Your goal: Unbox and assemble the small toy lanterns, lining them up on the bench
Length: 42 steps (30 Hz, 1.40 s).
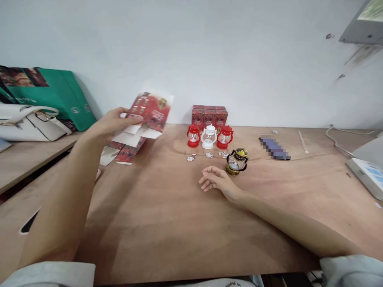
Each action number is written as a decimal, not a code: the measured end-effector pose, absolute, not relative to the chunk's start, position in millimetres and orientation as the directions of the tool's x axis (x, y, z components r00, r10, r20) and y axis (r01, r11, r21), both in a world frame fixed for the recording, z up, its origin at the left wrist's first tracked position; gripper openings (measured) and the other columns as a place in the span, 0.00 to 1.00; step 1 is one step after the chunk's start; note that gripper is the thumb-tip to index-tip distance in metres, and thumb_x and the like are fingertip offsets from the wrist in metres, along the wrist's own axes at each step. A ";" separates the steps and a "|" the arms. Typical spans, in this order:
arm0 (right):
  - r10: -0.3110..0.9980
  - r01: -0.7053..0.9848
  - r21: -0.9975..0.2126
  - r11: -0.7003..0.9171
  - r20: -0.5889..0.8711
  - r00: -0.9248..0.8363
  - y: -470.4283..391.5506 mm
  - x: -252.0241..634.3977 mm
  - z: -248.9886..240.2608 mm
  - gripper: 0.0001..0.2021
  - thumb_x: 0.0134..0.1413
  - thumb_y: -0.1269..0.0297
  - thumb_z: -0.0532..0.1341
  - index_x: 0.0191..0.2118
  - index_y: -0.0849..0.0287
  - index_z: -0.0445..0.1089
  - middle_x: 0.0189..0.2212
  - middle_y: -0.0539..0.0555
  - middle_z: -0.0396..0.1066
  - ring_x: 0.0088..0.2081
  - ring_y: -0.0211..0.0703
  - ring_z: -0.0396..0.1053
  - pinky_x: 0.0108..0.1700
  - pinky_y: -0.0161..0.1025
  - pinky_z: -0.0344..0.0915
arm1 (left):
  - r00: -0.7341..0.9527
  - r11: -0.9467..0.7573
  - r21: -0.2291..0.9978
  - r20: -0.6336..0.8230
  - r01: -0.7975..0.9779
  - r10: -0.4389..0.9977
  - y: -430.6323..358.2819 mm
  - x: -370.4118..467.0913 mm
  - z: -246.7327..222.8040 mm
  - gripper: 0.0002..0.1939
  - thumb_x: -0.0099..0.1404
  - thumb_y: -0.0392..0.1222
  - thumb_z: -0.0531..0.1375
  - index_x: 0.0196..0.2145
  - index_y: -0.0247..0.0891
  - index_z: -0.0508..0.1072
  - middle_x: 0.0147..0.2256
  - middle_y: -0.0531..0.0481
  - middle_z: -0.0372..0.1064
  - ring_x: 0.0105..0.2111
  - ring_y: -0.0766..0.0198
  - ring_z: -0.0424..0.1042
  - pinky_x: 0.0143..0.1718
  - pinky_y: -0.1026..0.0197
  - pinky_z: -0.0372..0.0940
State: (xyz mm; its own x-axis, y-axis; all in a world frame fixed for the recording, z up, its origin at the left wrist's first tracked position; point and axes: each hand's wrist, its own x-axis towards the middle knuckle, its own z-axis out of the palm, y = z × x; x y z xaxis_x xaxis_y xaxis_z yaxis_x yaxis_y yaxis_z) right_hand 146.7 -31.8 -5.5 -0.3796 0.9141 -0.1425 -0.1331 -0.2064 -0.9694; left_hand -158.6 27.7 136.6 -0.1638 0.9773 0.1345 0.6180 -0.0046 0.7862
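Note:
My left hand (121, 120) grips a flattened red printed box (154, 113) with white flaps, raised above more flat red cartons (131, 153) on the table's left part. Nothing is in my right hand (217, 180), which hovers near the table with fingers loosely curled and apart. Just beyond it stands a black and gold lantern (237, 161). Farther back, a white lantern (209, 136) stands between a red lantern (193, 136) and another red lantern (224, 137). Small white pieces (209, 155) lie in front of them.
Behind the lanterns, red boxes (209, 116) stand against the wall. A pixelated dark object (273, 147), a thin clear strip (303, 142) and a white device (366, 175) lie to the right. A white handbag (30, 123) and green bag (66, 95) occupy the left side.

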 end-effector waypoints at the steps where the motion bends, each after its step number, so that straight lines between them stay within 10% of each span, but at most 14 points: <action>1: 0.916 -0.122 -0.969 -0.215 -0.158 -0.368 -30.6 146.8 -9.6 0.18 0.43 0.54 0.68 0.34 0.58 0.63 0.26 0.51 0.74 0.24 0.35 0.71 0.28 0.35 0.70 | -0.249 0.073 0.827 0.082 0.557 0.965 34.8 -171.6 133.0 0.32 0.54 0.56 0.65 0.50 0.35 0.63 0.32 0.52 0.69 0.25 0.68 0.68 0.25 0.65 0.64; 9: 0.933 -0.067 -0.988 -0.137 -0.106 -0.345 -25.3 149.8 -18.9 0.17 0.45 0.53 0.65 0.34 0.57 0.62 0.25 0.49 0.72 0.23 0.36 0.69 0.26 0.36 0.68 | -0.552 0.282 0.610 0.312 0.740 0.773 75.0 -229.7 95.9 0.36 0.55 0.49 0.66 0.55 0.27 0.59 0.47 0.41 0.68 0.42 0.57 0.67 0.45 0.53 0.63; 14: 0.937 0.088 -0.972 0.220 0.185 -0.297 -24.7 156.4 -17.9 0.10 0.54 0.56 0.59 0.35 0.57 0.62 0.26 0.49 0.70 0.23 0.35 0.66 0.26 0.35 0.65 | -0.481 0.228 0.462 0.558 0.857 0.676 75.0 -225.0 110.9 0.21 0.59 0.42 0.58 0.48 0.28 0.66 0.47 0.42 0.71 0.43 0.60 0.68 0.50 0.52 0.62; 19: 0.590 0.527 -0.441 0.726 0.793 -0.150 -15.6 182.4 3.3 0.04 0.57 0.66 0.56 0.39 0.56 0.63 0.32 0.54 0.70 0.32 0.42 0.69 0.35 0.41 0.66 | -0.200 -0.052 0.339 0.665 0.939 0.719 52.5 -154.7 109.3 0.16 0.60 0.40 0.56 0.45 0.30 0.68 0.45 0.42 0.71 0.45 0.58 0.68 0.50 0.54 0.61; 24: 0.135 0.777 0.038 0.629 0.978 -0.157 1.4 227.5 2.8 0.19 0.48 0.66 0.61 0.46 0.53 0.57 0.43 0.58 0.64 0.45 0.52 0.66 0.46 0.53 0.63 | 0.361 -0.504 0.160 0.522 0.849 0.773 17.6 -58.6 56.9 0.10 0.64 0.39 0.52 0.41 0.35 0.69 0.42 0.45 0.71 0.44 0.56 0.67 0.50 0.51 0.59; 31: 0.517 0.563 -0.379 0.734 0.850 -0.102 10.5 258.4 -33.3 0.35 0.49 0.54 0.62 0.59 0.56 0.46 0.58 0.65 0.51 0.59 0.58 0.55 0.56 0.60 0.57 | 0.674 -0.793 0.073 0.483 0.605 0.559 -13.2 -11.0 -11.6 0.07 0.65 0.37 0.53 0.39 0.35 0.68 0.38 0.47 0.70 0.40 0.58 0.68 0.43 0.56 0.60; 36: 0.888 0.304 -0.843 0.444 0.368 -0.276 14.5 253.8 -37.5 0.40 0.42 0.47 0.67 0.58 0.57 0.51 0.55 0.63 0.61 0.56 0.53 0.62 0.59 0.52 0.57 | 0.650 -0.804 0.053 0.557 0.593 0.516 -10.8 -15.8 -23.1 0.06 0.65 0.33 0.52 0.36 0.36 0.68 0.35 0.48 0.71 0.37 0.60 0.68 0.40 0.58 0.60; 42: 0.941 0.137 -0.965 0.226 0.179 -0.288 0.4 221.8 -29.2 0.28 0.38 0.56 0.70 0.46 0.59 0.63 0.44 0.57 0.70 0.47 0.48 0.68 0.54 0.50 0.61 | 0.565 -0.826 -0.062 0.758 0.560 0.326 -16.7 -13.0 -8.5 0.08 0.64 0.33 0.55 0.42 0.35 0.68 0.40 0.45 0.72 0.40 0.60 0.69 0.40 0.58 0.62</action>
